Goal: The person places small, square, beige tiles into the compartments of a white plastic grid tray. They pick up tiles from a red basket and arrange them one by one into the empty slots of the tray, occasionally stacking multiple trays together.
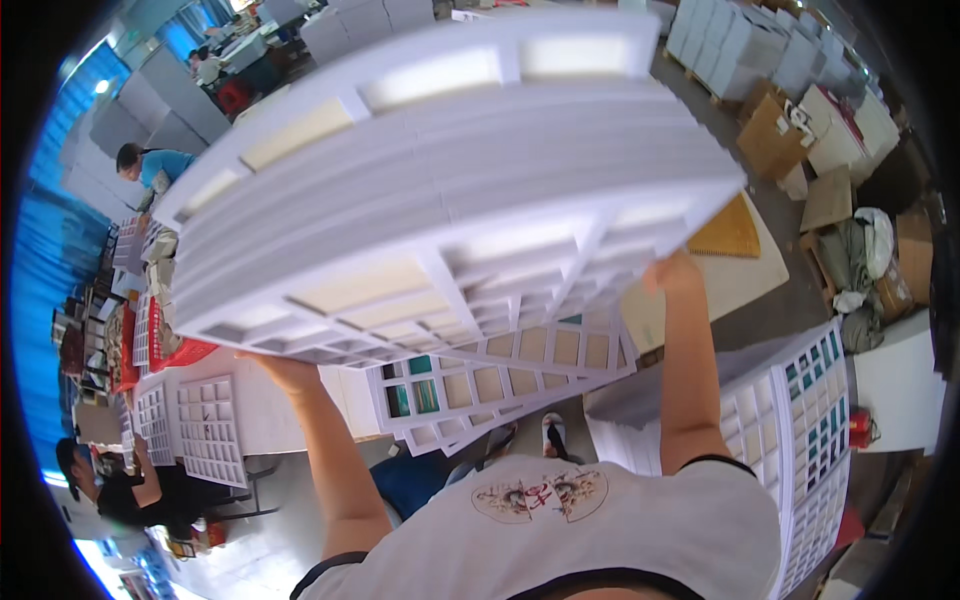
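White tray stack [450,165], clasped in my left hand [285,372] and right hand [675,272], hid part of table [268,425]. Fanned trays [505,380] lay near, carton [773,138] far right.

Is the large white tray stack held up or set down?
The stack is held up: left hand at its lower left edge, right hand at its lower right, with other trays visible below.

White short-sleeved T-shirt [660,530], black neckband [590,575], black sleeve edging [728,461], paired chest print [540,496] with red centre, bare hands [284,372]
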Demonstrator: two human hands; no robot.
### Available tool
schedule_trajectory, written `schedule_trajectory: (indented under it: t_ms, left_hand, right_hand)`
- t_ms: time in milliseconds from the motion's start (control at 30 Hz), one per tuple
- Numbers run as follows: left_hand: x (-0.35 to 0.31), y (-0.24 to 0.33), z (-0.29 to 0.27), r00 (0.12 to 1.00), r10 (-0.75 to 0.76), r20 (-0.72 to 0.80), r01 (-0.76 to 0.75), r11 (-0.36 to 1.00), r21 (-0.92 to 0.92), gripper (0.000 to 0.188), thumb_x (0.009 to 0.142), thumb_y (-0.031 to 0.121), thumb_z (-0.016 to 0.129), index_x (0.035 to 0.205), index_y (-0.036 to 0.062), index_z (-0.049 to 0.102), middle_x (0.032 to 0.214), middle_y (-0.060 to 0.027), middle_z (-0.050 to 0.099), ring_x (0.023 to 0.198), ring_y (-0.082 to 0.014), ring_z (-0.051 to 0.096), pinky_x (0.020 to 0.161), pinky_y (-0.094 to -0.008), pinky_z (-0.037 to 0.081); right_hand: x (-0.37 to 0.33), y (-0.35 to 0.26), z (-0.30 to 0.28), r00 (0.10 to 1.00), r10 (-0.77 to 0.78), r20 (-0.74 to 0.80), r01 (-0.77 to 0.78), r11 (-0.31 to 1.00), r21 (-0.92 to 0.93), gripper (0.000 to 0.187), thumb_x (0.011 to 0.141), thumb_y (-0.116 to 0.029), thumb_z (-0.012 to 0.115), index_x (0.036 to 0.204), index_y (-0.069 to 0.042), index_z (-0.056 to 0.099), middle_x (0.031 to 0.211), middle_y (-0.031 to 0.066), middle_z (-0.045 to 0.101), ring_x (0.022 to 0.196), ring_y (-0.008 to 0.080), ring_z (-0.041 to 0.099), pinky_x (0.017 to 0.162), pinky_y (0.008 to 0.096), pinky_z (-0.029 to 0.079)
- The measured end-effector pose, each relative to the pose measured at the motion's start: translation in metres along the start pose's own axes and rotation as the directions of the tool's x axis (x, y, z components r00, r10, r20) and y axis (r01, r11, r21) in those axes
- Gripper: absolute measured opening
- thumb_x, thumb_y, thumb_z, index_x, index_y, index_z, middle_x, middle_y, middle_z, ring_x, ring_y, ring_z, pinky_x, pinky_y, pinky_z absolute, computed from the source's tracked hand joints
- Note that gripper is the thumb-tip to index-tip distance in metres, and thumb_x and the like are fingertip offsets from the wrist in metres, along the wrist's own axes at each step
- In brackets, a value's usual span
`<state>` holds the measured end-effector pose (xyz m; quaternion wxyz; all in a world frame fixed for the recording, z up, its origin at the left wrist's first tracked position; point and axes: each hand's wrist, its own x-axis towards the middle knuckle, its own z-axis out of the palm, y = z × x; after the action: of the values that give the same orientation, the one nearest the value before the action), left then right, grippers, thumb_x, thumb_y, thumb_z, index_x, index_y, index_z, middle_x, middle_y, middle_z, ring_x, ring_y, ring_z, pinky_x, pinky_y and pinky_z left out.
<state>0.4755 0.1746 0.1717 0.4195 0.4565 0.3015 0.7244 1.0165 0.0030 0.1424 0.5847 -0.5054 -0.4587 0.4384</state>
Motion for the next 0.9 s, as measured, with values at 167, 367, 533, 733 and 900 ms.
schedule_trajectory:
  t_ms: [167,367,533,733,900]
  left_hand:
    - [-0.009,-0.019,-0.059,0.969,-0.154,0.194,0.162,0.986,-0.026,0.051,0.096,0.051,0.042,0.121,0.0081,0.053,0.115,-0.0073,0.058,0.106,-0.0248,0.057,0.090,-0.0428,0.048]
    - [-0.014,-0.075,-0.113,0.970,-0.097,0.222,0.107,0.994,-0.037,0.038,0.095,0.038,0.045,0.108,0.0050,0.058,0.099,-0.0088,0.063,0.088,-0.0245,0.062,0.073,-0.0412,0.053]
    - [-0.014,-0.054,-0.051,0.984,-0.143,0.105,0.140,0.989,0.041,0.044,0.095,0.036,0.044,0.118,0.0001,0.055,0.112,-0.0146,0.061,0.098,-0.0286,0.061,0.078,-0.0451,0.053]
    - [0.014,-0.009,0.068,0.923,0.078,0.377,-0.191,0.943,0.274,0.052,0.093,0.039,0.048,0.130,0.0019,0.051,0.129,-0.0169,0.054,0.116,-0.0348,0.054,0.097,-0.0527,0.045]
    - [-0.105,0.035,0.220,0.752,-0.122,0.648,-0.189,0.901,0.389,0.047,0.096,0.032,0.045,0.130,0.0015,0.049,0.128,-0.0168,0.054,0.112,-0.0338,0.056,0.095,-0.0523,0.047]
  right_hand:
    - [-0.011,0.008,0.010,0.992,-0.095,0.080,0.093,0.995,0.026,0.093,0.053,-0.015,0.088,0.134,0.001,0.046,0.119,0.0096,0.060,0.104,0.0207,0.057,0.082,0.0340,0.050]
    - [-0.006,0.032,0.037,0.989,-0.111,0.095,0.094,0.982,0.165,0.099,0.057,-0.025,0.090,0.139,0.001,0.040,0.132,0.0107,0.053,0.124,0.0235,0.047,0.105,0.0385,0.037]
    - [-0.040,-0.001,0.057,0.991,-0.050,-0.121,0.064,0.991,0.114,0.094,0.062,-0.030,0.088,0.138,0.001,0.041,0.127,0.0116,0.056,0.116,0.0237,0.054,0.098,0.0370,0.044]
    - [-0.158,-0.096,0.044,0.956,-0.070,-0.285,0.077,0.997,0.014,0.086,0.068,-0.043,0.084,0.132,0.001,0.047,0.122,0.0114,0.058,0.111,0.0219,0.054,0.093,0.0344,0.046]
    - [-0.390,-0.138,0.044,0.613,-0.177,-0.770,0.092,0.984,-0.153,0.080,0.071,-0.051,0.079,0.124,0.004,0.055,0.114,0.0107,0.062,0.107,0.0224,0.056,0.093,0.0342,0.045]
